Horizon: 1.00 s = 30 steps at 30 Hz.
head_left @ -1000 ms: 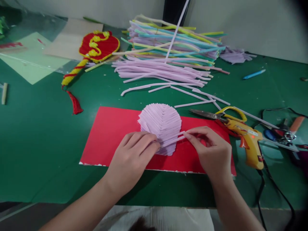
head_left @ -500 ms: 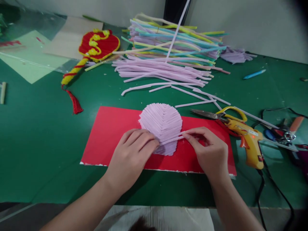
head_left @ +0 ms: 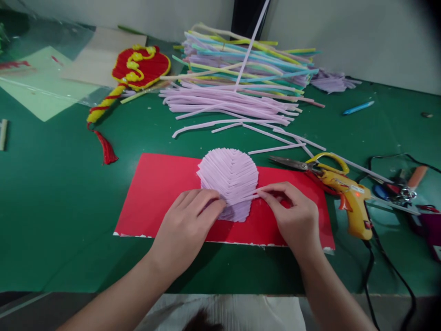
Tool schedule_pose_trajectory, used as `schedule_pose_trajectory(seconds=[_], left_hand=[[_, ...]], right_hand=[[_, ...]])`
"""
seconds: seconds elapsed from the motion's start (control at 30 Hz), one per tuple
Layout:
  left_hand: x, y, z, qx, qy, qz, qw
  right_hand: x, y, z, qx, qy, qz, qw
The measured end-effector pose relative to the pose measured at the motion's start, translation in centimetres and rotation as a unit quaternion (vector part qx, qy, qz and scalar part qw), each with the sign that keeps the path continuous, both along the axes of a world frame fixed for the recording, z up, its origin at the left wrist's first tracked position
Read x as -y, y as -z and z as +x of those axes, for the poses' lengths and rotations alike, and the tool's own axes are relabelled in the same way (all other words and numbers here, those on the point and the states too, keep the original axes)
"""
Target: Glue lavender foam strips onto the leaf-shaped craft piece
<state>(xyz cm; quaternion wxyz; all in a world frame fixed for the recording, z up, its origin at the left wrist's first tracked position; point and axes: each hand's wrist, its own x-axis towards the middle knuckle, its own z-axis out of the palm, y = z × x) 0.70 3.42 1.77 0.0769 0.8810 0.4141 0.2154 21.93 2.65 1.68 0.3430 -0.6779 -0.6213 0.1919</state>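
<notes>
A rounded fan shape made of lilac pipe cleaners [head_left: 228,177] lies on a red card [head_left: 158,193] on the green table. My left hand [head_left: 188,225] rests flat on the shape's lower left edge, fingers together and pressing down. My right hand [head_left: 292,216] pinches the end of a lilac pipe cleaner strip [head_left: 253,195] that lies across the shape's lower right side.
A big heap of pastel pipe cleaners [head_left: 237,78] lies behind the card. Scissors [head_left: 303,164] and a yellow glue gun [head_left: 353,204] with its cord sit to the right. A red and yellow fan with a tassel [head_left: 134,73] lies at the back left. A blue pen [head_left: 358,107] is far right.
My right hand has slid the strip a little to the left, closer against the lilac shape. The left hand stays pressed in place.
</notes>
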Motion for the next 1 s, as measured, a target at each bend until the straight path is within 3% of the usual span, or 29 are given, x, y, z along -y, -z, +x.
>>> schedule_pose_trajectory(seconds=[0.37, 1.0], left_hand=[[2.3, 0.9, -0.8, -0.068, 0.0, 0.028, 0.997], [2.6, 1.0, -1.3, -0.108, 0.011, -0.001, 0.994]], right_hand=[[0.0, 0.3, 0.2, -0.002, -0.007, 0.005, 1.0], [0.0, 0.3, 0.2, 0.004, -0.001, 0.01, 1.0]])
